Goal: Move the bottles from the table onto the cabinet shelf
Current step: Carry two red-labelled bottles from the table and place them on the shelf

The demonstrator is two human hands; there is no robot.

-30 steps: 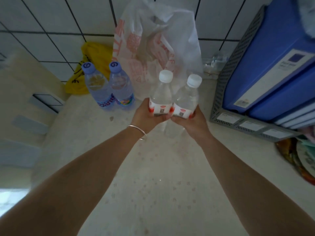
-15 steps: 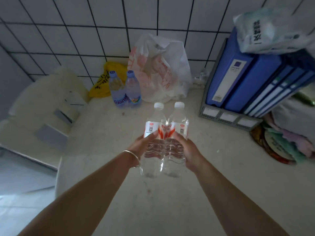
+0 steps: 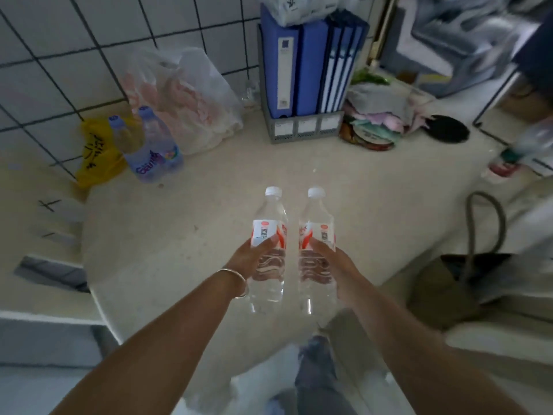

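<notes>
I've a left hand (image 3: 250,259) and right hand (image 3: 335,262) each wrapped round a white-capped bottle (image 3: 269,235) — grip low, so either could tip toward twelve o'clock and drop onto the desk (image 3: 179,235).

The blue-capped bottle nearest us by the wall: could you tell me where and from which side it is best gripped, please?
Grip the front blue-capped bottle around its labelled mid-body, coming from the open table side. It stands upright, with its twin touching on the right and the yellow bag behind. Both hands are currently full.
</notes>
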